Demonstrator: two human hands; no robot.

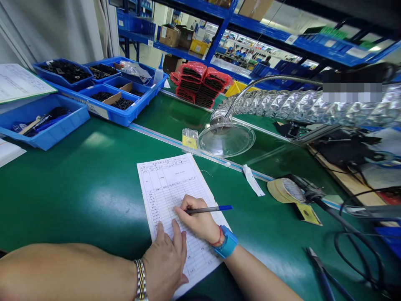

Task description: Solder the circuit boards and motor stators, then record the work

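A printed form [169,175] with a table of rows and columns lies on the green work surface [103,188] in front of me. My right hand [199,219] grips a pen [209,209] with a blue end and rests on the middle of the sheet. The pen's writing tip is hidden behind my fingers. Below and to the left of it, my left hand [167,259] lies flat on the paper, its fingers stretched out and slightly apart.
Blue bins [125,113] of small black parts stand at the back left. A clear fume hood [226,140] on a foil duct [282,102] hangs beyond the form. Tape rolls [285,190], pliers [319,267] and black cables [347,225] lie to the right.
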